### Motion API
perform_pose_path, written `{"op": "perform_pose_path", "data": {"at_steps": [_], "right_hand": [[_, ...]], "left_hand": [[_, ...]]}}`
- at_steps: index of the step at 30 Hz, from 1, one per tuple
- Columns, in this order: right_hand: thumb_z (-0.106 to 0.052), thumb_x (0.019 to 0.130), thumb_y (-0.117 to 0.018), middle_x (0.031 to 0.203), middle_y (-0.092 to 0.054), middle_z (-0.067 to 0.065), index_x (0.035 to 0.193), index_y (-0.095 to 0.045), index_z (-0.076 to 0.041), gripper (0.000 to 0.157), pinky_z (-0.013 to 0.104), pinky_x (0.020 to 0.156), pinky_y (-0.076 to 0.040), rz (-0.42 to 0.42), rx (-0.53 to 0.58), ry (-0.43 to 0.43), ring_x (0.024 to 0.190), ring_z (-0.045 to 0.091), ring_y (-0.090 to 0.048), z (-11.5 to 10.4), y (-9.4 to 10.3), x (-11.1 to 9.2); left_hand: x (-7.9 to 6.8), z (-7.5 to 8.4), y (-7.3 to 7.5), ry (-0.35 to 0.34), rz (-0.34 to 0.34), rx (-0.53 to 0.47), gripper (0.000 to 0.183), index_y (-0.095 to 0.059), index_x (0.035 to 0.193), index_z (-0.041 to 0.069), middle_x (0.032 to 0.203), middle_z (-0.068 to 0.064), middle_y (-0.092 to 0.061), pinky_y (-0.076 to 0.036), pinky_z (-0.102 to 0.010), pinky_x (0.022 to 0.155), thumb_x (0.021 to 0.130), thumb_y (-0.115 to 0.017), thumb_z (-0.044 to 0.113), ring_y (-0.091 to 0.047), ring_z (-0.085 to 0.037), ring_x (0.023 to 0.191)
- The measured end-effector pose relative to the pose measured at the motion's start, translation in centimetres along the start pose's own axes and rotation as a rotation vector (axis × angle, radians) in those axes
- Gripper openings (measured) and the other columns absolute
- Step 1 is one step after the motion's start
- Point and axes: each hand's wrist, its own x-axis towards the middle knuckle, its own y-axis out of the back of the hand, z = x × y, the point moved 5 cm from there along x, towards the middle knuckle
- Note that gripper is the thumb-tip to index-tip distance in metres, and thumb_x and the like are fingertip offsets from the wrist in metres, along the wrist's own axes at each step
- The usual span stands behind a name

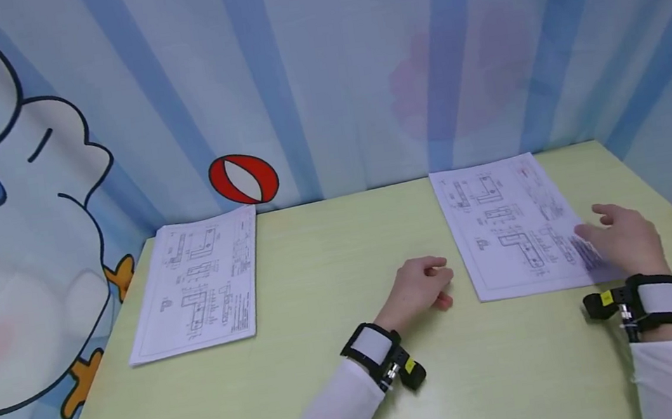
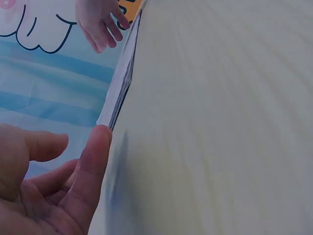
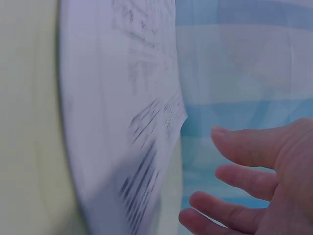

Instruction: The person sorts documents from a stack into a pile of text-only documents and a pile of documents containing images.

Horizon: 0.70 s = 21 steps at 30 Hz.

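On the right of the table lies a stack of printed technical drawings (image 1: 495, 231), its sheets a little uneven at the edges. My right hand (image 1: 627, 238) hovers over the lower right corner of that stack, its fingers loosely bent and holding nothing. In the right wrist view the thumb and fingers of the right hand (image 3: 264, 176) stand apart from the paper (image 3: 107, 107). My left hand (image 1: 419, 288) is just left of the same stack, fingers loosely curled with nothing in them. The left wrist view shows the left hand (image 2: 63, 186) near the stack's edge (image 2: 120, 88).
A second stack of similar drawings (image 1: 199, 284) lies at the left of the pale wooden table (image 1: 341, 251). Behind the table hangs a blue striped curtain (image 1: 329, 62) with cartoon figures. Each wrist carries a strapped-on camera (image 1: 411, 373).
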Motion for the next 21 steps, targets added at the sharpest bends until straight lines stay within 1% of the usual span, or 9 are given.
{"op": "perform_pose_path", "data": {"at_steps": [2,4,6,9,11,12,16,18,21], "right_hand": [[-0.053,0.091,-0.04,0.131,-0.037,0.036,0.141,-0.026,-0.001,0.073,0.064,0.081,-0.036,0.025,-0.019,0.047,0.109,0.053,-0.038,0.5,-1.0,1.3],[-0.06,0.089,-0.036,0.132,-0.039,0.033,0.141,-0.03,-0.006,0.075,0.064,0.08,-0.037,0.057,-0.018,0.107,0.11,0.05,-0.039,0.4,-2.3,2.5],[-0.061,0.088,-0.035,0.133,-0.041,0.029,0.141,-0.033,-0.01,0.073,0.064,0.082,-0.037,0.056,0.008,0.15,0.113,0.048,-0.039,-0.6,-3.8,3.1],[-0.058,0.09,-0.037,0.13,-0.047,0.023,0.137,-0.041,-0.013,0.065,0.059,0.083,-0.04,0.071,0.039,0.231,0.113,0.041,-0.043,-3.6,-5.4,2.8],[-0.054,0.091,-0.039,0.129,-0.049,0.021,0.133,-0.045,-0.012,0.06,0.056,0.084,-0.04,0.055,0.063,0.287,0.114,0.039,-0.044,-6.6,-5.9,1.5],[-0.05,0.093,-0.039,0.128,-0.05,0.021,0.131,-0.047,-0.011,0.056,0.055,0.085,-0.041,0.056,0.077,0.323,0.114,0.038,-0.045,-8.2,-6.0,0.6],[-0.036,0.095,-0.045,0.128,-0.049,0.025,0.127,-0.05,-0.004,0.046,0.056,0.087,-0.039,-0.014,0.19,0.42,0.115,0.04,-0.043,-14.3,-5.9,-3.6],[-0.03,0.094,-0.048,0.127,-0.05,0.024,0.125,-0.051,-0.003,0.041,0.054,0.088,-0.041,-0.015,0.242,0.464,0.115,0.038,-0.044,-16.3,-6.4,-4.9],[-0.025,0.093,-0.05,0.127,-0.051,0.02,0.125,-0.051,-0.004,0.038,0.05,0.088,-0.043,-0.007,0.295,0.531,0.116,0.033,-0.045,-18.3,-7.8,-5.9]], "left_hand": [[-0.6,0.2,1.7,-0.038,0.007,0.005,0.034,-0.055,0.122,0.007,0.091,-0.009,-0.065,-0.054,-0.03,0.059,0.091,-0.055,0.02,-0.063,-0.021,0.061],[-1.2,0.5,3.7,-0.088,0.026,0.038,0.032,-0.055,0.121,0.008,0.093,-0.011,-0.064,-0.053,-0.032,0.057,0.092,-0.053,0.021,-0.063,-0.022,0.063],[-1.9,0.8,5.9,-0.132,0.057,0.081,0.031,-0.056,0.121,0.01,0.096,-0.012,-0.063,-0.053,-0.034,0.057,0.093,-0.051,0.023,-0.063,-0.024,0.066],[-2.9,1.3,9.4,-0.182,0.124,0.161,0.03,-0.056,0.121,0.014,0.097,-0.013,-0.063,-0.052,-0.033,0.058,0.093,-0.05,0.025,-0.063,-0.026,0.07],[-3.7,1.5,11.8,-0.201,0.177,0.189,0.028,-0.057,0.119,0.017,0.096,-0.011,-0.063,-0.052,-0.031,0.061,0.093,-0.051,0.026,-0.063,-0.027,0.073],[-4.1,1.5,12.9,-0.209,0.206,0.205,0.028,-0.057,0.119,0.018,0.095,-0.009,-0.063,-0.052,-0.03,0.06,0.093,-0.051,0.026,-0.063,-0.027,0.073],[-5.8,1.2,16.9,-0.224,0.301,0.275,0.027,-0.057,0.118,0.02,0.093,-0.006,-0.062,-0.05,-0.031,0.061,0.093,-0.051,0.027,-0.062,-0.026,0.076],[-6.6,1.0,18.4,-0.23,0.339,0.331,0.028,-0.057,0.119,0.02,0.095,-0.005,-0.063,-0.049,-0.031,0.06,0.093,-0.051,0.028,-0.06,-0.023,0.078],[-7.7,0.6,20.6,-0.245,0.401,0.417,0.029,-0.057,0.12,0.018,0.098,-0.005,-0.063,-0.046,-0.03,0.061,0.094,-0.05,0.029,-0.056,-0.019,0.081]]}}
